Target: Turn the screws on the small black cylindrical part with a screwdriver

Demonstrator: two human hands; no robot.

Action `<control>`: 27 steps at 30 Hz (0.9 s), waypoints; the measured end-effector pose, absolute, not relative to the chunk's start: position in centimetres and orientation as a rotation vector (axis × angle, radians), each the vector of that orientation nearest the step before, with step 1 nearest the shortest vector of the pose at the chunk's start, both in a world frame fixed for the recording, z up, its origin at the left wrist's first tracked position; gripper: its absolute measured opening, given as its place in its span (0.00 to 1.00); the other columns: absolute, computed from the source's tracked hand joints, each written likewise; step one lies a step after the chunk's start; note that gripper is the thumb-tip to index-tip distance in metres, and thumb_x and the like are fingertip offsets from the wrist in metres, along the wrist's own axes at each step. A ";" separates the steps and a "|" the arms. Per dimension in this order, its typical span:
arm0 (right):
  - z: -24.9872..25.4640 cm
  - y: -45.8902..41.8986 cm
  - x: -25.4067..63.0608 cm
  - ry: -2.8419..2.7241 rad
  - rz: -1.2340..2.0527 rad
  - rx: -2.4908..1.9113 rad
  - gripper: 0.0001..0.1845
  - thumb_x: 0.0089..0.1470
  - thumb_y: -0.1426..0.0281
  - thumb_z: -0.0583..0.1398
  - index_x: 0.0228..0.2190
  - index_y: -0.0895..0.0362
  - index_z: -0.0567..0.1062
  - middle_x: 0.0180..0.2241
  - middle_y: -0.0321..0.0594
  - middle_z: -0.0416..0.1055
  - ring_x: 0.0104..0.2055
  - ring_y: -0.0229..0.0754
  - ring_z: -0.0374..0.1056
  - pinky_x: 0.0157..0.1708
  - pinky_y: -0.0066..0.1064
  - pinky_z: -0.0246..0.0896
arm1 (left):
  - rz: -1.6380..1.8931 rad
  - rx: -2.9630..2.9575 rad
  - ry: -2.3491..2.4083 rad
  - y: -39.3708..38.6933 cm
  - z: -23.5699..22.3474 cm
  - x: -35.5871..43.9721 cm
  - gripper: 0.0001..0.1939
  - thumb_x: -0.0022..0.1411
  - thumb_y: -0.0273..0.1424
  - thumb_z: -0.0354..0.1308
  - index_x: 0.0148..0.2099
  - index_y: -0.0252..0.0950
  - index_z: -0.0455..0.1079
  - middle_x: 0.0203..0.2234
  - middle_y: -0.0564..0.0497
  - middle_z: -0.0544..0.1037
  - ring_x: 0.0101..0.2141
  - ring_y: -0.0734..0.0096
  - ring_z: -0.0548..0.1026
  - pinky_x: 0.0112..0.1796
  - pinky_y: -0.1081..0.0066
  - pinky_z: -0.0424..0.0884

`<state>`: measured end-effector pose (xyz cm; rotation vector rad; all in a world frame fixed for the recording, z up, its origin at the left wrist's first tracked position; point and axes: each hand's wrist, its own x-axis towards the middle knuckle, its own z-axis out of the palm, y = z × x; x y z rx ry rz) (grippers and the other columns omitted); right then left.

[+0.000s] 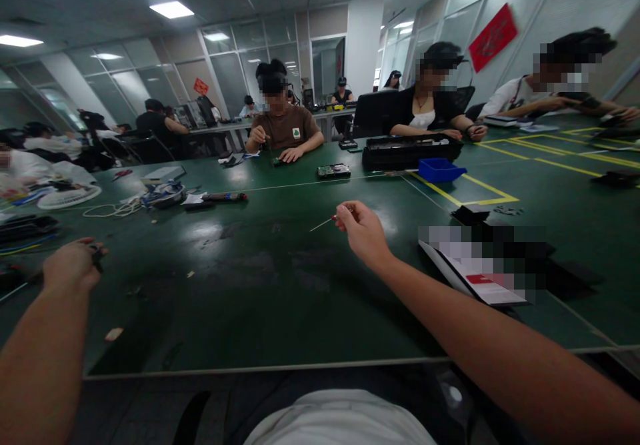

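Note:
Over the middle of the green table (260,285), my right hand (367,235) is closed around a thin screwdriver (321,224). Its slim metal shaft points left and slightly down; a bit of red shows at the fingers, and the palm hides the rest of the handle. At the far left, my left hand (67,268) is closed on a small dark object (98,257), whose kind I cannot make out. Black parts and coloured wires (25,248) lie just beyond that hand.
Across the table a person (287,128) works on a small board beside a circuit-board device (333,171). A long black housing (413,153) and blue bin (441,169) stand at back right. Near my right forearm lies a white booklet (500,291). Cables (163,193) are bundled at back left.

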<state>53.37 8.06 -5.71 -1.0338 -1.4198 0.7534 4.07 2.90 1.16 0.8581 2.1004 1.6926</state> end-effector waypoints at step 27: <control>-4.6 7.1 53.5 -1.265 0.745 -0.904 0.18 0.61 0.51 0.55 0.36 0.52 0.72 0.28 0.36 0.70 0.28 0.39 0.68 0.32 0.35 0.64 | 1.017 1.977 1.249 7.6 -6.8 35.6 0.14 0.57 0.26 0.66 0.47 0.38 0.72 0.42 0.44 0.79 0.43 0.57 0.75 0.47 0.57 0.68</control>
